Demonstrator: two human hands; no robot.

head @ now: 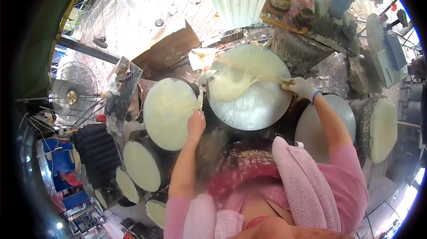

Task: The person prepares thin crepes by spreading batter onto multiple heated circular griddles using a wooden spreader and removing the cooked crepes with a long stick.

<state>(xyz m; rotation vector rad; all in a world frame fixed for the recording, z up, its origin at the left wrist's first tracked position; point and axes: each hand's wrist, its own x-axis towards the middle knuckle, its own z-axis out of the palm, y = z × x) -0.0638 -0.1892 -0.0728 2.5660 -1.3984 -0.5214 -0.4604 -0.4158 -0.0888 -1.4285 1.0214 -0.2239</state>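
Observation:
Pale wet dough (230,85) covers the upper and left part of a round metal griddle (250,115) in front of me. My right hand (298,86), in a whitish glove with a blue band at the wrist, grips the end of dough or a dough-coated tool at the griddle's right edge; which one, I cannot tell. Bare, my left hand (196,124) is closed on the handle of a dough-coated scraper (200,100), upright between this griddle and a left griddle bearing a pale round flatbread sheet (170,113).
A bare griddle (310,122) stands under my right forearm, with a pale sheet (383,130) on another beyond it. More covered griddles (141,165) line the lower left. A cardboard box (166,50), a fan (71,97) and a cluttered stand (283,15) are farther off.

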